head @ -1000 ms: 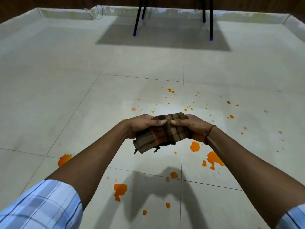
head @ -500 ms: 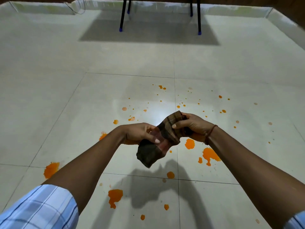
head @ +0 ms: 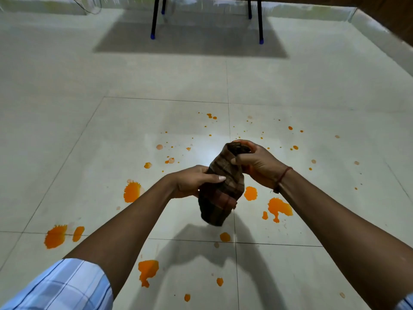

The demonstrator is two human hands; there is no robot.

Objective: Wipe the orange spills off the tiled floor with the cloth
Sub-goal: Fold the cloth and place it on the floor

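A brown plaid cloth [head: 221, 195] hangs bunched and nearly upright in the air above the pale tiled floor [head: 111, 135]. My left hand [head: 192, 181] grips its middle from the left, and my right hand [head: 257, 162] holds its top end. Orange spills lie below: a big splash [head: 279, 208] under my right wrist, a round spot [head: 250, 193] beside the cloth, a blot [head: 131, 191] to the left, a pair of patches [head: 55, 236] at far left, and a splash [head: 147, 270] near my left forearm. Many small drops [head: 210, 116] dot the tiles further away.
Black metal legs with blue feet [head: 153, 36] stand at the back and cast a shadow. A low raised rim [head: 380, 34] borders the floor at the back and right. A thin cable [head: 89, 7] lies at the back left.
The cloth has turned from lying across between my hands to hanging nearly upright. My right hand rose to its top end and my left hand dropped to its middle. The view shifted.
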